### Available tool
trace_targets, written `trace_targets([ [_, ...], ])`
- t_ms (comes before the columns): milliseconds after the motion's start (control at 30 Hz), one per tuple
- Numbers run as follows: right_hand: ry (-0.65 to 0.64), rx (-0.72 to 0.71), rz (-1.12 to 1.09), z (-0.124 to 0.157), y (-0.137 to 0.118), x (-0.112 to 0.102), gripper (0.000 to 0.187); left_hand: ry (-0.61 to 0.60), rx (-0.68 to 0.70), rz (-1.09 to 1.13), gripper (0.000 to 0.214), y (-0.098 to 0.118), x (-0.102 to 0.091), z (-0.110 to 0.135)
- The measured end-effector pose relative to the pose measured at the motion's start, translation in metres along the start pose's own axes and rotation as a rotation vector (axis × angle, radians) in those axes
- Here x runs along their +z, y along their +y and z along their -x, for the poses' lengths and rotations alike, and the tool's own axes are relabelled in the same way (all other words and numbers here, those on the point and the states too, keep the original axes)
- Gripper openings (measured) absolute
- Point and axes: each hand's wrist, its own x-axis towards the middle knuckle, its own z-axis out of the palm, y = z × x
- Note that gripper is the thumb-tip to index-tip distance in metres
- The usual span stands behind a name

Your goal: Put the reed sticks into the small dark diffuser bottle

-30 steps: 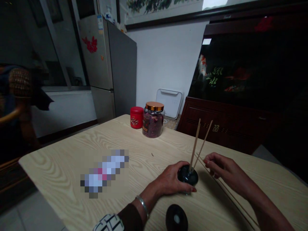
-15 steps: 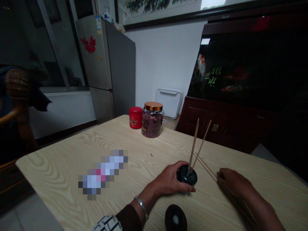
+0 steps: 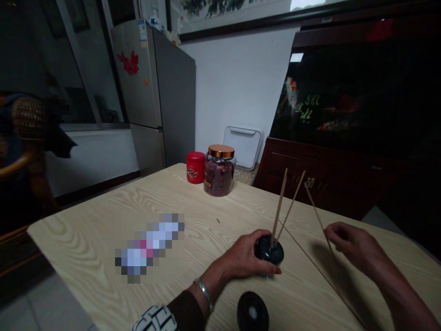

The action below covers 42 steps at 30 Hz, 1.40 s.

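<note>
My left hand (image 3: pixel 243 257) is wrapped round a small dark round holder (image 3: pixel 269 251) standing on the wooden table (image 3: pixel 103 230). Two thin sticks (image 3: pixel 284 204) stand upright in the holder, leaning apart. My right hand (image 3: pixel 354 246) is to the right of it, fingers pinched on a third thin stick (image 3: pixel 317 216) lifted off the table and tilted up to the left. Another long stick (image 3: pixel 310 262) lies flat on the table between the holder and my right hand.
A second dark round holder (image 3: pixel 252 312) sits near the front edge. At the far side stand a red tin (image 3: pixel 195 167) and a glass jar (image 3: pixel 219 171) with a copper lid. A blurred patch (image 3: pixel 149 246) lies mid-table. A fridge (image 3: pixel 155 96) and dark cabinet (image 3: pixel 327 179) stand behind.
My right hand went down to the sticks lying on the table, then rose to the right with one stick pinched in it. My left hand stayed on the holder.
</note>
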Motion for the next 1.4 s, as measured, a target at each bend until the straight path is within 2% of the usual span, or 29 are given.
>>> trace_targets([
  [100,0.216,0.101,-0.474,0.004,-0.034,-0.015,0.028,-0.002,-0.012,0.009,0.082,0.002,0.000,0.000],
  [133,0.296,0.135,-0.634,0.008,-0.048,-0.016,0.028,0.001,-0.018,0.004,0.082,0.002,0.000,0.000],
  [200,0.376,0.147,-0.914,0.015,-0.077,-0.012,0.027,0.005,-0.027,-0.009,0.085,0.002,0.000,0.000],
  [267,0.404,0.114,-1.081,0.023,-0.102,-0.003,0.027,0.006,-0.031,-0.016,0.086,0.001,0.000,-0.001],
  [367,0.434,0.057,-1.123,0.034,-0.125,0.015,0.026,0.012,-0.023,-0.028,0.088,0.000,0.000,0.000],
  [600,0.487,0.039,-0.974,0.044,-0.130,0.042,0.027,0.015,-0.005,-0.023,0.084,0.001,0.000,0.000],
  [767,0.383,0.013,-0.840,0.047,-0.128,0.058,0.028,0.016,-0.001,-0.013,0.082,0.001,0.000,0.001],
  [933,0.282,-0.098,-0.701,0.056,-0.119,0.076,0.024,0.017,0.016,-0.031,0.082,0.000,0.000,0.000],
  [1000,0.206,-0.146,-0.678,0.054,-0.113,0.076,0.023,0.017,0.017,-0.022,0.082,0.001,0.000,0.000],
  [1100,0.141,-0.157,-0.611,0.041,-0.094,0.060,0.026,0.018,-0.004,-0.015,0.082,0.002,0.000,0.000],
  [1167,0.081,-0.127,-0.437,0.027,-0.073,0.042,0.028,0.017,-0.013,-0.016,0.082,0.003,0.000,0.001],
  [1267,-0.137,-0.109,0.000,0.011,-0.035,0.024,0.027,0.013,-0.003,-0.017,0.081,0.003,-0.001,0.002],
  [1333,-0.310,-0.059,0.280,0.009,-0.013,0.023,0.021,0.017,-0.004,-0.014,0.082,0.002,0.000,0.001],
  [1400,-0.419,-0.006,0.470,0.011,0.001,0.029,0.015,0.023,-0.010,-0.014,0.084,0.001,0.000,0.001],
])
